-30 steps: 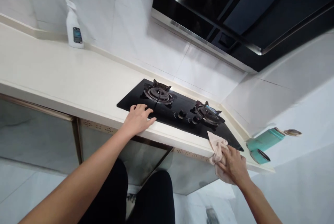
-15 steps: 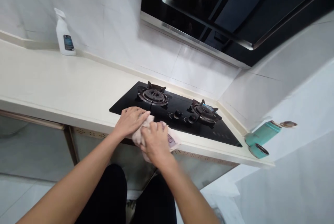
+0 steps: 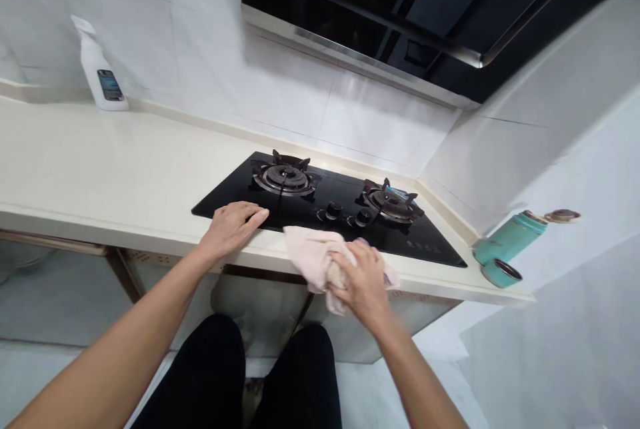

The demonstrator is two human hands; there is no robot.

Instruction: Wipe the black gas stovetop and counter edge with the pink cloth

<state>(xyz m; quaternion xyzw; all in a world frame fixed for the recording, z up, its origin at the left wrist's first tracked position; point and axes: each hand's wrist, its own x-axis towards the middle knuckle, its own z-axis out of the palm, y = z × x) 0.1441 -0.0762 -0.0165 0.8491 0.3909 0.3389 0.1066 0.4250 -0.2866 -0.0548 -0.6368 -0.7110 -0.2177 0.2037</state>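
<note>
A black glass gas hob (image 3: 430,242) with two burners and two knobs is set into the cream countertop (image 3: 115,169). My right hand (image 3: 363,282) is closed on a pale pink cloth (image 3: 313,252) and presses it against the counter's front edge, just below the knobs. My left hand (image 3: 230,228) lies flat with fingers stretched out on the counter edge at the hob's left front corner, holding nothing.
A white spray bottle (image 3: 99,69) stands at the back left against the tiled wall. A teal flask (image 3: 505,239) and its cup (image 3: 501,272) lie at the counter's right end. A black range hood (image 3: 425,2) hangs overhead.
My right hand swept the cloth from the right end of the counter edge to the left beside my left hand, then back rightward to the middle. The left hand stayed put.
</note>
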